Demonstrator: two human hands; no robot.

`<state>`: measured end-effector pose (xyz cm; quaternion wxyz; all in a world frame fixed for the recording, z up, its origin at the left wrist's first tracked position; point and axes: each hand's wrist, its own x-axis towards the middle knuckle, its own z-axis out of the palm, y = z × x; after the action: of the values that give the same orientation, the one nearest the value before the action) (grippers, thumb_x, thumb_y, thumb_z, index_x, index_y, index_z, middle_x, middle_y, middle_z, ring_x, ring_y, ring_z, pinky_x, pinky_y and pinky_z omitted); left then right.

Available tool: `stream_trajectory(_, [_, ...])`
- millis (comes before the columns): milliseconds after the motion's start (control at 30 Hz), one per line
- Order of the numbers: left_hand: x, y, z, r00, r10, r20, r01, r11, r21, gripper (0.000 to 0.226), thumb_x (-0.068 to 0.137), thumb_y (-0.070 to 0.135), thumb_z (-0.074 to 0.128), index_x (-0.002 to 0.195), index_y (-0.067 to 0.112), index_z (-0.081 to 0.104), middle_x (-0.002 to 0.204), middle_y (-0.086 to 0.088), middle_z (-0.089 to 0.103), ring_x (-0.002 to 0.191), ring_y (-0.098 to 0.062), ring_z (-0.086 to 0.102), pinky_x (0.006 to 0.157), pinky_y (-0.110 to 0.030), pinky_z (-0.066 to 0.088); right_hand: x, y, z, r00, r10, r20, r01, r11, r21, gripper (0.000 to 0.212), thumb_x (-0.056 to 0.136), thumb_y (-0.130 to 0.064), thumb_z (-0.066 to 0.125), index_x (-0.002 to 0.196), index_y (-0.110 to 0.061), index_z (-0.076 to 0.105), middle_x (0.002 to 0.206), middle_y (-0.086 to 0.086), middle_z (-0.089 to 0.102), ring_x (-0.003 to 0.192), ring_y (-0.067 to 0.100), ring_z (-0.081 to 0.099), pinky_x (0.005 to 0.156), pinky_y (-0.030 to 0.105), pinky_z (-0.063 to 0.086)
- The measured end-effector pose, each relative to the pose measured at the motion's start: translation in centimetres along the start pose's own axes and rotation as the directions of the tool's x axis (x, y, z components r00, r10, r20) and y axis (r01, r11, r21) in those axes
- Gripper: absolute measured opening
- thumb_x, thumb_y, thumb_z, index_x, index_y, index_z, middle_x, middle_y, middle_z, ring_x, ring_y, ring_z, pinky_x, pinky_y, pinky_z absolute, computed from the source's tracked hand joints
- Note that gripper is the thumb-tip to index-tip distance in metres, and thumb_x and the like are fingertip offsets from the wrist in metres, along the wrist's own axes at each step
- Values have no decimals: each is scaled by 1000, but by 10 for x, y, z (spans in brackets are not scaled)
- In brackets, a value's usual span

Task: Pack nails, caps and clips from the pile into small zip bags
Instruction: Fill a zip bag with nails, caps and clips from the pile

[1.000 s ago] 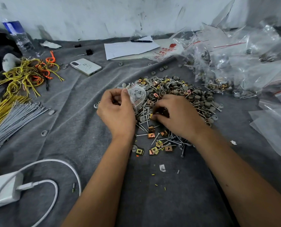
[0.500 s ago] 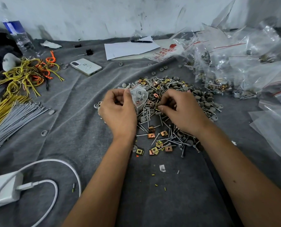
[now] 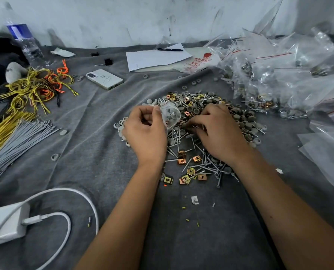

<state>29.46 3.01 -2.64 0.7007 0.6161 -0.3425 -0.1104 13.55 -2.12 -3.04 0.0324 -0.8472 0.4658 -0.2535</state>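
Observation:
A pile [image 3: 201, 106] of steel nails, grey round caps and brass clips lies on the grey cloth in the middle. My left hand [image 3: 145, 133] pinches a small clear zip bag [image 3: 170, 114] that holds a few grey caps, at the pile's left edge. To its right, my right hand [image 3: 218, 131] rests on the pile with fingertips curled around a few nails [image 3: 196, 126]. Loose brass clips [image 3: 189, 176] and nails [image 3: 211, 166] lie nearer to me, between my wrists.
Filled and empty zip bags [image 3: 279, 78] are heaped at the right. A phone [image 3: 104, 78], paper with a pen [image 3: 154, 57], a water bottle [image 3: 24, 41], yellow and orange ties [image 3: 35, 84], grey ties [image 3: 14, 137] and a white charger with cable [image 3: 8, 223] lie around.
My right hand lifted from the near part of the pile and moved up and left toward the bag, fingers now pinching nails. The left hand and bag stayed nearly still.

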Motion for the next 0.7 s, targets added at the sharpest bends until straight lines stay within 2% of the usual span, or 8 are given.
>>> stream_trajectory(133, [-1,0,0,1000,18,10,-18,1000,11,20,96,15,70,79,23,66,71,-6,67,70,-34,68,65,-48,58,3,-3,1,996,20,88,-19,1000,-16,33,98,-30,66,131,-32,68,111,3,57,117,26,43,96,45,47])
stream_trajectory(333, [-1,-1,1,999,25,29,-25,999,24,19,96,15,70,78,21,66,69,-3,65,70,-33,67,66,-49,58,4,-1,-6,980,37,194,-35,999,-11,30,94,-45,67,117,-27,70,111,3,58,119,25,46,98,44,47])
stream_trajectory(467, [-1,-1,1,999,23,31,-23,999,27,20,96,14,70,78,21,65,69,-4,65,69,-33,67,64,-48,57,3,-4,-8,959,49,280,-25,996,-90,36,94,-50,66,119,-25,64,123,4,57,134,29,41,107,48,43])
stream_trajectory(567, [0,-2,2,1000,16,26,-16,1000,22,21,97,15,69,78,22,65,70,-8,66,69,-37,67,64,-50,58,1,-7,-8,966,58,254,-36,995,-88,39,95,-46,66,125,-22,60,127,6,58,133,30,42,107,50,44])
stream_trajectory(700, [-1,-1,1,1000,7,23,-8,1000,25,21,97,16,70,77,24,64,72,-11,68,70,-37,68,67,-54,58,0,-8,-7,980,37,196,-25,998,-60,32,96,-42,67,121,-22,65,119,4,60,123,25,45,102,45,46])
